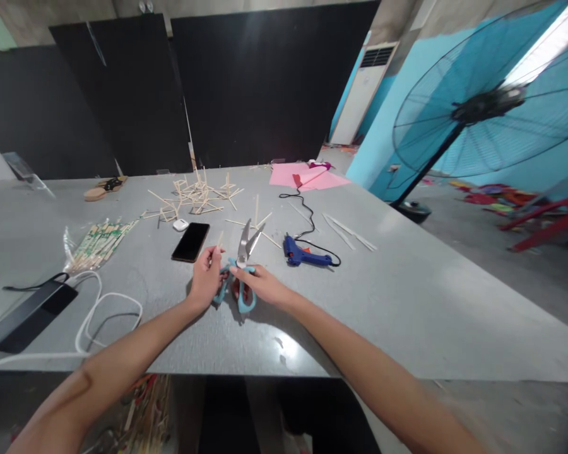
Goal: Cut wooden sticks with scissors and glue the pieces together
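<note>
Stick frames (196,192) stand joined while other pieces lie loose

Head view: At the far side of the bench (407,302), several pale sticks are joined into open, angular frames, so part of the building looks done. How many separate frames there are is hard to tell, as they overlap. Nearer, loose sticks (269,238) lie just beyond the scissors (242,257), and a clear pack of sticks (101,244) on the left is well filled, so plenty of material seems left to use.

The left hand (206,276) has its fingers pinched closed on a short stick (220,239), its tip showing above them. The right hand (260,284) has its fingers curled about a handle of the scissors, whose blades stand apart and point away from the person; no stick shows between them, so no cut appears underway. Whether the left fingers also touch the other handle is unclear.

The blue glue gun (293,250) lies on its side, held by neither hand, with pale strips (350,231) beyond it.
</note>
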Demonstrator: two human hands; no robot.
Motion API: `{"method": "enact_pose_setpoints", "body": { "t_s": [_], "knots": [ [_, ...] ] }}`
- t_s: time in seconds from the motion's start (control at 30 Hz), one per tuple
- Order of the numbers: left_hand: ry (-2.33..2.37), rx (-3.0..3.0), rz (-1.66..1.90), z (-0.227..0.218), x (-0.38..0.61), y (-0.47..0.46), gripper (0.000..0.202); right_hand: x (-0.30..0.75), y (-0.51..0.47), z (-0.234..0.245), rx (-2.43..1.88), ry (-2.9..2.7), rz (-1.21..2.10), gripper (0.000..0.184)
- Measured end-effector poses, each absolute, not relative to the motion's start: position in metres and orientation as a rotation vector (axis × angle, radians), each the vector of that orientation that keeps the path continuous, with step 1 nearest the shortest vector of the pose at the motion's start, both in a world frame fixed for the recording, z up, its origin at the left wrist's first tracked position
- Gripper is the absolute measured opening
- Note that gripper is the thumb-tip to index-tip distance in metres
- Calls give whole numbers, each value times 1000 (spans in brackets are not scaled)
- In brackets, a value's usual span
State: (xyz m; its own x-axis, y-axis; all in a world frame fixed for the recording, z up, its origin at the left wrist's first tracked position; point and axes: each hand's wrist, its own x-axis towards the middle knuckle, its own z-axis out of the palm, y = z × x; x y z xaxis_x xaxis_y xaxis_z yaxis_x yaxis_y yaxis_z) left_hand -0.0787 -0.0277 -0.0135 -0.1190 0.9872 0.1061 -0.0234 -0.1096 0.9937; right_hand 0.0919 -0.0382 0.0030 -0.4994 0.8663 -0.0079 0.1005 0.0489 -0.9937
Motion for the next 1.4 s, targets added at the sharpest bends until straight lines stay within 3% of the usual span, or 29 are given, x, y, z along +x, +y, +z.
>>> {"method": "enact_pose_setpoints", "body": {
  "t_s": [0.17, 0.33, 0.53, 0.73, 0.97, 1.17, 1.4],
  "knots": [
    [1146, 1151, 1526, -8, -77, -29, 34, 85, -48, 3, -908, -1461, 1658, 34],
    [1103, 1193, 1599, -8, -74, -31, 41, 69, -52, -4, -833, -1346, 1633, 26],
    [1111, 1106, 1585, 3, -79, -33, 39, 88, -54, 12, -844, -1471, 1816, 31],
    [1088, 976, 1530, 13, -79, -35, 39, 110, -55, 33, -679, -1422, 2197, 58],
    [1037, 970, 1559, 8, -82, -29, 39, 96, -59, 26, -872, -1396, 2030, 42],
    [1042, 1009, 1533, 8, -81, -32, 38, 88, -57, 15, -621, -1315, 2078, 34],
    [1010, 1021, 1456, 0, -73, -39, 40, 79, -55, -5, -738, -1607, 1565, 39]
  ]
}}
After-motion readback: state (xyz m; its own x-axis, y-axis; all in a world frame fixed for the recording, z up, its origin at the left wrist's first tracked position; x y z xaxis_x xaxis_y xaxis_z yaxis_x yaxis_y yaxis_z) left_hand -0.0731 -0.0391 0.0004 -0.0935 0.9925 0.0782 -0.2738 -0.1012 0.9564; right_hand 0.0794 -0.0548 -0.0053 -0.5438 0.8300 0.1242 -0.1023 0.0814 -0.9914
